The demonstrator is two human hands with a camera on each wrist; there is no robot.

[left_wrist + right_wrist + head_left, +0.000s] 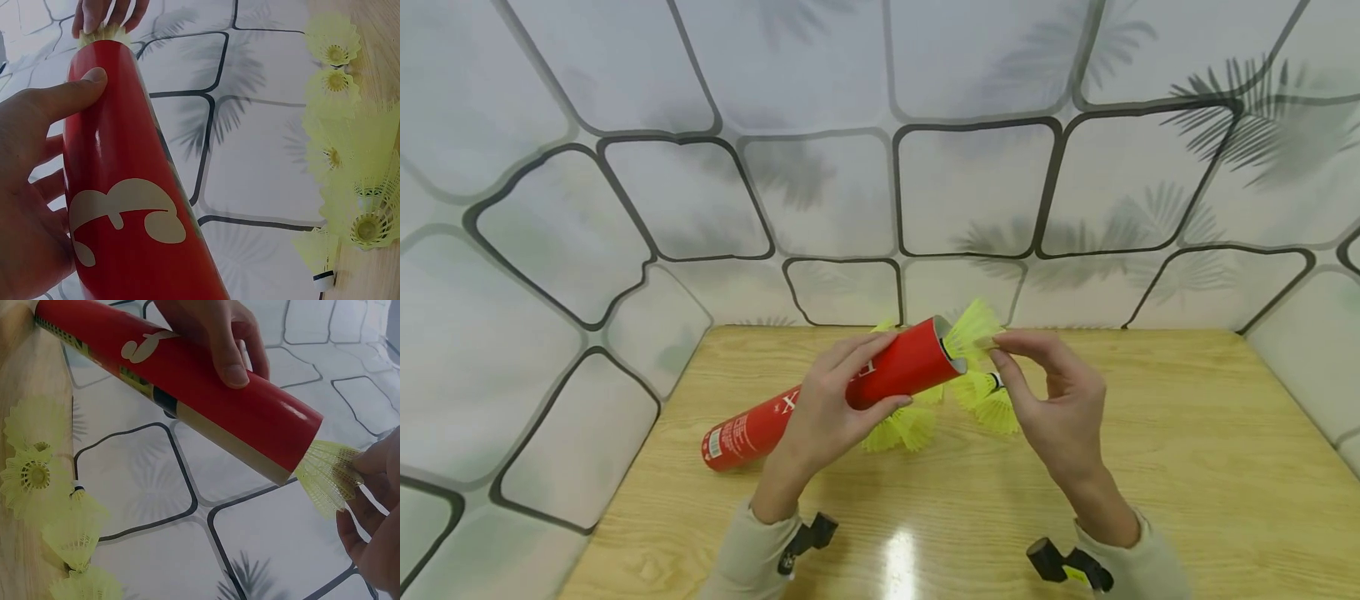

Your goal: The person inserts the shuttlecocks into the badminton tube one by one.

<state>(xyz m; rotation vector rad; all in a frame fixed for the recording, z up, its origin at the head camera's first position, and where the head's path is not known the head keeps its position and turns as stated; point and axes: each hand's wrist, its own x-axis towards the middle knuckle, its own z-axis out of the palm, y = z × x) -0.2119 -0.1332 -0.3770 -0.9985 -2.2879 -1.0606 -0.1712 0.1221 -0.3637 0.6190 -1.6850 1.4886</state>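
Observation:
A red shuttlecock tube with white lettering slants up to the right, its lower end near the wooden table. My left hand grips it around the middle, thumb along the near side. At the tube's upper, uncapped end, my right hand pinches the skirt of a yellow shuttlecock. That shuttlecock's head end sits at the tube's mouth, and its skirt sticks out, as the right wrist view shows with the same shuttlecock. More yellow shuttlecocks lie on the table behind and below the tube.
The light wooden table reaches to a pale patterned backdrop at the back and sides. Loose shuttlecocks lie close beneath the tube's open end. A camera mount sits on each wrist.

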